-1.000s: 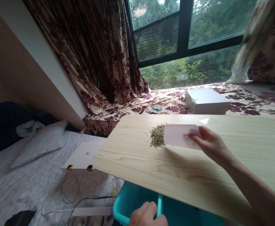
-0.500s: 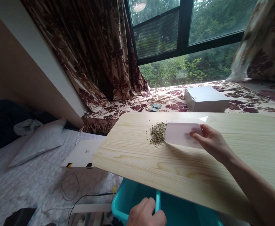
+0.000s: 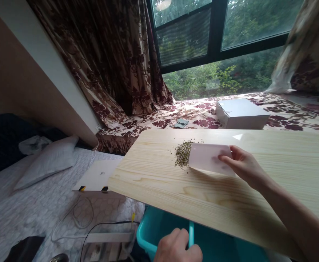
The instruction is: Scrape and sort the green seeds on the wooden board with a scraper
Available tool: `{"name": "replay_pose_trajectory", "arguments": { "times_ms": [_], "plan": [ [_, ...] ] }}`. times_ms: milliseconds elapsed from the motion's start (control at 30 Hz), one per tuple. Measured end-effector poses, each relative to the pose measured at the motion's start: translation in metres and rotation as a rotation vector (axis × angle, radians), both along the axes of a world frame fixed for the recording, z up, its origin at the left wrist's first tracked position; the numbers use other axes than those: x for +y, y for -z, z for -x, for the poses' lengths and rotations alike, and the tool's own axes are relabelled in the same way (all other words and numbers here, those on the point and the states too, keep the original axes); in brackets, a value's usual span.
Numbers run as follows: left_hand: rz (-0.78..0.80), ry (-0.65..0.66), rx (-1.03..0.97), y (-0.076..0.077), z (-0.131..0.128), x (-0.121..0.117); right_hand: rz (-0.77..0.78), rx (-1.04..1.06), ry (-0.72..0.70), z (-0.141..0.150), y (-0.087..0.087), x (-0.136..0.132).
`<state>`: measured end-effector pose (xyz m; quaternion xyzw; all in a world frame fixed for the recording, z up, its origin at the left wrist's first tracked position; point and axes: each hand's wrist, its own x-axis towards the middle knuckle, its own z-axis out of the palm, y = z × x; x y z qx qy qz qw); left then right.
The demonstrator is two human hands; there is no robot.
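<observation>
My right hand [image 3: 243,165] holds a white plastic scraper [image 3: 207,159] flat-edged against a small pile of greenish-brown seeds [image 3: 182,154] on a pale wooden board [image 3: 230,196]. The scraper's left edge touches the pile's right side. A few loose seeds lie scattered around the pile. My left hand [image 3: 178,247] grips the rim of a teal plastic bin [image 3: 154,233] that sits below the board's near edge.
A white box [image 3: 241,113] rests on the floral window seat [image 3: 290,116] behind the board, with a small grey item [image 3: 180,123] to its left. A bed with a pillow [image 3: 47,162], a white flat box [image 3: 96,176] and cables [image 3: 77,222] lies at left. Curtains frame the window.
The scraper has tilted slightly and pressed the seed pile into a tighter heap. My left hand and the teal bin have shifted a little to the right.
</observation>
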<state>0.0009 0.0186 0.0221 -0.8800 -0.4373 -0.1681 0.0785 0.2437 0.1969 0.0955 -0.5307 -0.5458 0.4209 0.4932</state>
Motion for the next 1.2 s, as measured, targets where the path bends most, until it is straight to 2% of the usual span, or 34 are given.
{"name": "replay_pose_trajectory", "arguments": {
  "times_ms": [400,567,700,900,1100,1167,1200],
  "plan": [
    [0.100,-0.012,0.045,-0.007,0.003,-0.001,0.011,0.065,-0.084,0.003,0.002,0.000],
    [0.194,-0.025,0.077,-0.015,0.016,-0.004,-0.009,0.042,-0.104,0.004,0.007,0.000],
    [0.267,-0.064,0.054,-0.017,0.029,-0.006,0.038,0.032,-0.144,0.007,0.005,-0.003],
    [0.245,-0.152,-0.050,-0.009,0.046,-0.009,0.182,0.022,-0.323,0.008,-0.004,-0.009],
    [0.352,-0.174,-0.046,-0.013,0.048,-0.007,0.383,0.010,-0.599,0.003,-0.013,-0.018],
    [0.361,-0.190,-0.040,-0.014,0.045,-0.007,0.380,0.016,-0.626,0.001,-0.016,-0.018],
    [0.351,-0.186,-0.031,-0.015,0.043,-0.006,0.353,0.025,-0.594,-0.001,-0.017,-0.017]
  ]
}}
